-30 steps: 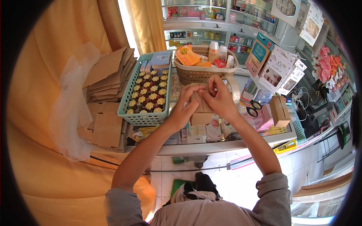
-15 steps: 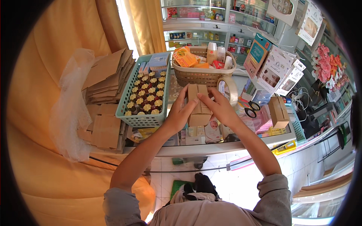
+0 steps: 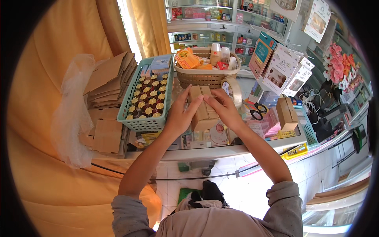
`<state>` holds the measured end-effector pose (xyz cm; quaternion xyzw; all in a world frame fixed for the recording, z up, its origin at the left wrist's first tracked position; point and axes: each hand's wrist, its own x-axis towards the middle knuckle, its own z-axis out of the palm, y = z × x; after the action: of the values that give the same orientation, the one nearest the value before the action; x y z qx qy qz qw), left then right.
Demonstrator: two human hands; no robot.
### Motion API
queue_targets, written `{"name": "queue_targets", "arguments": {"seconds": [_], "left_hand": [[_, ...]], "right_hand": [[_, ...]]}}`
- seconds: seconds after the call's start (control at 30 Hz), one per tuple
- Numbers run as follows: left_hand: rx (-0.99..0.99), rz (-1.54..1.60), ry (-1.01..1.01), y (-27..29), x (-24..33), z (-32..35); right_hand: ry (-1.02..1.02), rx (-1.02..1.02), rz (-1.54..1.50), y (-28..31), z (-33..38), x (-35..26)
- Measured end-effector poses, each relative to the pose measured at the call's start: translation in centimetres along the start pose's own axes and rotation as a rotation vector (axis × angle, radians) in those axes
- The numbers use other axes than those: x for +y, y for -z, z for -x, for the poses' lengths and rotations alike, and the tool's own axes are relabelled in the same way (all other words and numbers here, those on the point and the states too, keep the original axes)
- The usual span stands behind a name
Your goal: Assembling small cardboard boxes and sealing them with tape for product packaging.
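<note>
A small brown cardboard box (image 3: 204,114) is held between my two hands above the glass counter. My left hand (image 3: 182,112) grips its left side, with the thumb on the top seam. From the other side my right hand (image 3: 224,108) holds it, its thumb also pressed on the seam near the far end. Just beyond the right hand stands a roll of clear packing tape (image 3: 232,91). Scissors with black handles (image 3: 258,111) lie to the right, near a second small cardboard box (image 3: 286,114).
At left, a teal basket (image 3: 148,125) holds several gold-capped bottles, beside stacked flat cardboard (image 3: 108,136) and bubble wrap (image 3: 75,114). Behind the box sits a tan basket (image 3: 203,81) of toiletries. Packaged display cards (image 3: 278,71) stand at right. A yellow box cutter (image 3: 295,151) lies at the counter's front edge.
The box in my hands has shifted slightly left and tilted in view. My right thumb has moved closer to the left thumb on its top. The whole view has shifted a little.
</note>
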<state>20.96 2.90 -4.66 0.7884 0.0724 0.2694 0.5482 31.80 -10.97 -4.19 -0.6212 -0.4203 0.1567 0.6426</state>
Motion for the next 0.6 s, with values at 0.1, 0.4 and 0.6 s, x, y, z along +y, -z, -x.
{"name": "queue_targets", "arguments": {"seconds": [0.1,0.4,0.6], "left_hand": [[-0.026,-0.051,-0.021,-0.1,1.8,0.3],[-0.093,-0.051,-0.108,0.6,3.3,0.9],[-0.169,-0.187,-0.248,0.6,3.3,-0.1]], "right_hand": [[0.099,-0.003,0.061,0.4,0.2,-0.2],[-0.019,-0.071,-0.138,0.0,0.8,-1.5],[0.117,0.035,-0.160,0.5,0.6,-1.2]]}}
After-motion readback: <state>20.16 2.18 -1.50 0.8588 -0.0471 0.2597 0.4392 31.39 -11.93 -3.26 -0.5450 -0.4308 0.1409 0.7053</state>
